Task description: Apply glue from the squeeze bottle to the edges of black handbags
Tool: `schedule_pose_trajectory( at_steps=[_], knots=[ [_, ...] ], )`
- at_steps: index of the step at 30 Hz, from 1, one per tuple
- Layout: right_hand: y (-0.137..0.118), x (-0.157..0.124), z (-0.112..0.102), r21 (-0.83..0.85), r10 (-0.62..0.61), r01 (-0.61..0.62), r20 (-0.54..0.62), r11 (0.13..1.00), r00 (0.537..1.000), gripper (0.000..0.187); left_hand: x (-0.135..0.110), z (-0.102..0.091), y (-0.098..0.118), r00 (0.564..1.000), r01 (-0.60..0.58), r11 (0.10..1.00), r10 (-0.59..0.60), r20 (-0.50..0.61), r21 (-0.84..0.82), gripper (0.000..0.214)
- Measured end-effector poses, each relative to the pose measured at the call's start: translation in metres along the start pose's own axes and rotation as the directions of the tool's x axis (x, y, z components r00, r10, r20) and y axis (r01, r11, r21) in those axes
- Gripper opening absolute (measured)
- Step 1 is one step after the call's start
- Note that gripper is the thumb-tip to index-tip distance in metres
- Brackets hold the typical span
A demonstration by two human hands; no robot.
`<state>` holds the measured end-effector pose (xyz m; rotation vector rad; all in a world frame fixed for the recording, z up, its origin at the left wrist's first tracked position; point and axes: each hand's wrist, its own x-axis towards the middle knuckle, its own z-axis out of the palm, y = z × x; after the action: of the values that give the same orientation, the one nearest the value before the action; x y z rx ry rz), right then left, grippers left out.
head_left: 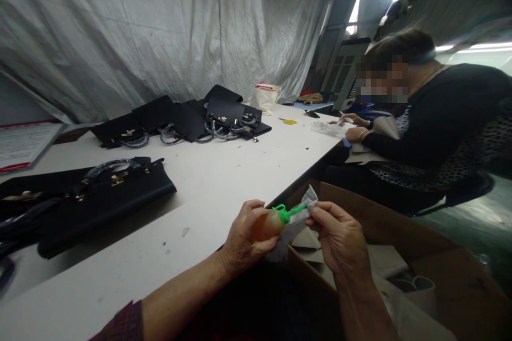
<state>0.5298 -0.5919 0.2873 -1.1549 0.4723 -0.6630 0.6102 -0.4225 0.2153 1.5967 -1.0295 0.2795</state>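
Note:
My left hand (248, 234) is wrapped round a squeeze bottle (268, 225) that holds amber liquid. Its green cap and long green nozzle (294, 210) point right, toward my other hand. With fingertips pinched at the nozzle's end, my right hand (340, 232) grips a piece of clear, crinkled plastic film (311, 195). More of the film hangs down behind the bottle. Whether the right fingers also touch the nozzle tip is hard to make out. Both hands are above my lap, at the near edge of the white table (224, 186).
Black handbags (184, 117) with wrapped handles lie at the table's back; more black bags (108, 186) lie at left. Yellow scissors (288, 121) rest farther off. A cardboard box (452, 272) holding pale pieces stands below my right hand. A co-worker (436, 122) sits at right, handling pale pieces.

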Motion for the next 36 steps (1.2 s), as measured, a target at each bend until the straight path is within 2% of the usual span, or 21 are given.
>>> schedule_pose_trajectory(
  at_steps=[3,8,11,14,18,20,22,24,25,27,29,31,36],
  knots=[
    [0.001,0.000,0.001,0.000,-0.009,0.009,-0.011,1.000,1.000,0.033,0.000,-0.001,0.001,1.000,-0.008,1.000,0.009,0.017,-0.024,0.057],
    [0.005,-0.002,0.005,0.017,-0.025,0.026,-0.016,1.000,1.000,0.031,-0.001,0.000,-0.004,1.000,-0.018,0.999,0.017,0.013,0.035,0.057],
    [0.006,-0.004,0.008,0.033,-0.028,0.027,0.024,0.999,0.999,0.031,0.000,0.001,-0.009,0.999,-0.031,0.998,0.032,-0.015,0.050,0.061],
    [0.006,-0.006,0.009,0.043,-0.034,0.031,0.075,0.999,0.997,0.032,0.001,0.000,-0.009,0.998,-0.050,0.997,0.051,-0.022,0.066,0.056],
    [0.007,-0.008,0.009,0.043,-0.060,0.055,0.126,0.998,0.990,0.031,0.002,-0.001,-0.004,0.996,-0.091,0.992,0.092,-0.009,0.088,0.053],
    [0.008,-0.008,0.009,0.044,-0.089,0.084,0.142,0.996,0.986,0.028,0.003,-0.002,0.001,0.996,-0.082,0.995,0.084,-0.038,0.057,0.053],
    [0.007,-0.009,0.010,0.042,-0.130,0.125,0.153,0.991,0.980,0.024,0.006,-0.006,0.007,0.996,-0.006,1.000,0.007,-0.092,0.010,0.061],
    [0.005,-0.009,0.012,0.040,-0.169,0.164,0.171,0.986,0.971,0.021,0.011,-0.013,0.015,0.983,0.144,0.989,-0.146,-0.109,-0.030,0.074],
    [0.004,-0.009,0.014,0.039,-0.182,0.178,0.185,0.983,0.966,0.020,0.014,-0.018,0.019,0.967,0.239,0.969,-0.243,-0.080,-0.056,0.078],
    [0.003,-0.008,0.020,0.040,-0.198,0.194,0.215,0.980,0.956,0.020,0.019,-0.029,0.026,0.905,0.424,0.898,-0.423,0.037,-0.118,0.069],
    [0.006,-0.006,0.028,0.042,-0.202,0.198,0.235,0.979,0.951,0.022,0.022,-0.039,0.031,0.839,0.544,0.821,-0.528,0.133,-0.172,0.055],
    [0.011,-0.003,0.035,0.042,-0.200,0.196,0.238,0.980,0.950,0.022,0.021,-0.045,0.032,0.809,0.588,0.788,-0.572,0.136,-0.185,0.051],
    [0.028,0.001,0.045,-0.002,-0.160,0.165,0.231,0.986,0.960,0.024,0.011,-0.049,0.019,0.825,0.565,0.824,-0.566,-0.004,-0.047,0.051]
  ],
)
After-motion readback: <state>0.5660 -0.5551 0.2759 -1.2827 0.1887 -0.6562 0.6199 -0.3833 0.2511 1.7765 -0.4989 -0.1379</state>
